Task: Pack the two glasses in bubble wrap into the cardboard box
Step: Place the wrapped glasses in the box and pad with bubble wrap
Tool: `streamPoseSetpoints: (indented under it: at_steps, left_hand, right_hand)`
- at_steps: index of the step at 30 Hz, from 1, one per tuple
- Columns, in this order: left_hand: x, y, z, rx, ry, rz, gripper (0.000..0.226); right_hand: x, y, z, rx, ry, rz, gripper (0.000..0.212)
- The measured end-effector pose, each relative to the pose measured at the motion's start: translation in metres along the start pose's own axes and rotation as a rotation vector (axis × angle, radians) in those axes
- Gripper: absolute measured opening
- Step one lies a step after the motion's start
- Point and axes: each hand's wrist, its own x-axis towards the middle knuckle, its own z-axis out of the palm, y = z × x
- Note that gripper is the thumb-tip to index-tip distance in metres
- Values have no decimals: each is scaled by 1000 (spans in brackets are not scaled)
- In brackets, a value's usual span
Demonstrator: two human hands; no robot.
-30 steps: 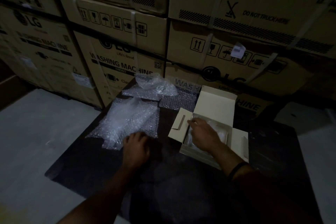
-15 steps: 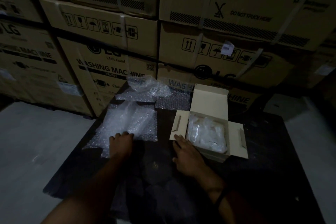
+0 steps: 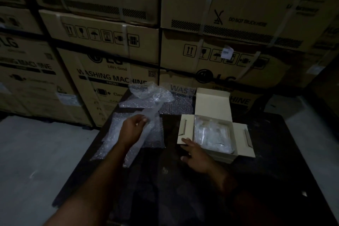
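Glass bundle (image 3: 212,134) lies in the open box (image 3: 212,102); left hand (image 3: 134,128) pinches a raised wrap sheet (image 3: 154,110), whether a glass is inside I cannot tell; right hand (image 3: 197,154) rests flat, fingers straight, on the left flap (image 3: 185,128); pin that flap and carry the sheet over low

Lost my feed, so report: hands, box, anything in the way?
Left hand grips a lifted bubble wrap sheet. Right hand open, touching the left flap of the cardboard box. Lid up, wrapped bundle inside. Nothing over the opening.
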Motion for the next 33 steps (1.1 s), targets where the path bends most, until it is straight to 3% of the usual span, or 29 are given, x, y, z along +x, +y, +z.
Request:
streamPoseSetpoints:
  at_steps: [4,9,14,18,21,24,26,30,33]
  left_hand:
    - [7,38,-23,-422,-201,-101,22]
    - [4,66,-35,-544,-445,-114,22]
    - [1,83,-19,-798,-396,-315,25]
    - [0,88,-1,-764,-331,-380,34]
    - [-3,91,10,-795,-445,-406,42]
    - [-10,99,20,-687,-541,-348,21]
    - [-13,105,30,-645,-490,-327,24]
    - [-14,112,53,-518,-319,-276,57]
    - [-18,122,67,-491,-195,-202,69]
  right_hand:
    - [5,-9,-13,337,65,112,53]
    - [0,-42,-46,856,272,65,70]
    - [-19,-55,-71,1043,253,-36,31]
    - [-26,-52,-77,1171,357,48,19]
    - [-33,-43,-84,1248,443,114,18]
    - [-39,-31,-95,1291,472,129,23]
    - [-45,-23,-102,1294,476,131,25]
    - [-53,-8,-109,1247,518,137,33]
    - [-55,4,-115,1176,619,153,55]
